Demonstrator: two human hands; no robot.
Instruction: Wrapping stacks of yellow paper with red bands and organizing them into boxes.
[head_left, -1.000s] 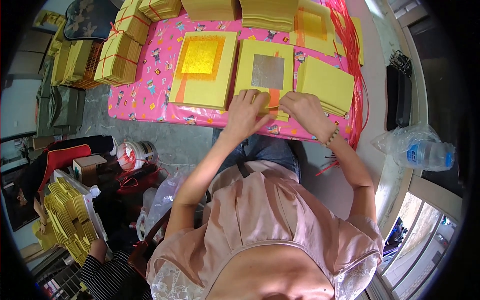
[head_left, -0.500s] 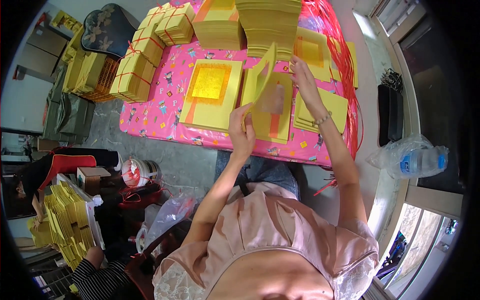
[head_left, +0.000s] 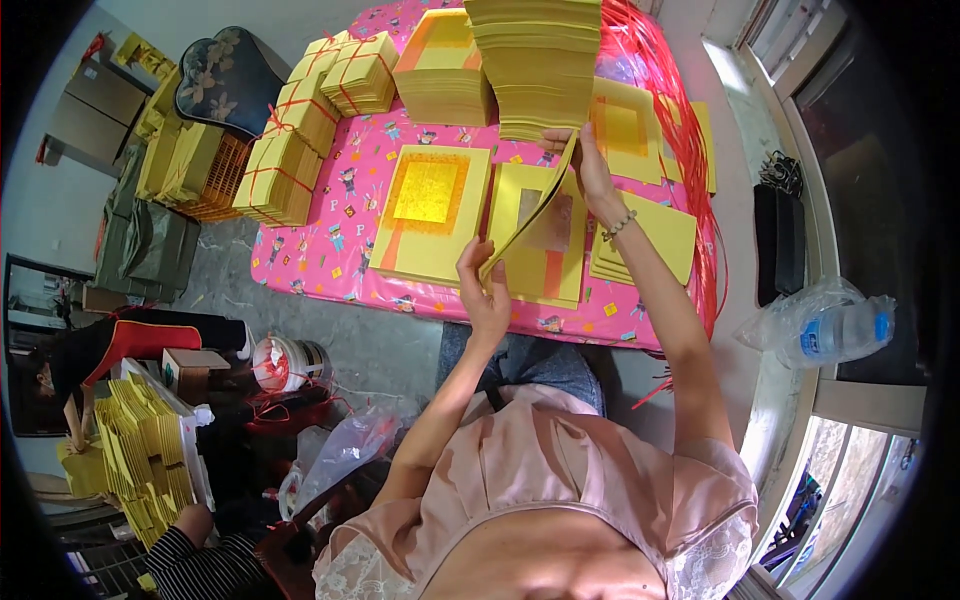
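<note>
A thin bundle of yellow paper sheets [head_left: 530, 217] stands tilted on edge between my two hands. My left hand [head_left: 484, 295] is closed on its near lower corner. My right hand [head_left: 592, 172] grips its far upper end, thumb on one side and fingers on the other. Beneath lies a yellow paper stack [head_left: 535, 278] with a pale square and an orange strip, partly covered by the bundle. To the left lies another stack, topped with a shiny gold foil square [head_left: 428, 188]. Several plain yellow sheets [head_left: 655, 235] lie to the right, by my right wrist.
The table has a pink patterned cover [head_left: 335, 250]. A tall yellow stack [head_left: 535, 70] rises behind my hands; tied bundles [head_left: 280, 170] line the left. Red string [head_left: 695, 150] hangs along the right edge. A plastic bottle [head_left: 840, 330] lies on the sill. Another person [head_left: 130, 345] handles yellow paper at lower left.
My right hand has moved left and closed on the bundle's far end, from which it was apart. The bundle has straightened and leans further right. The whole view has shifted slightly.
</note>
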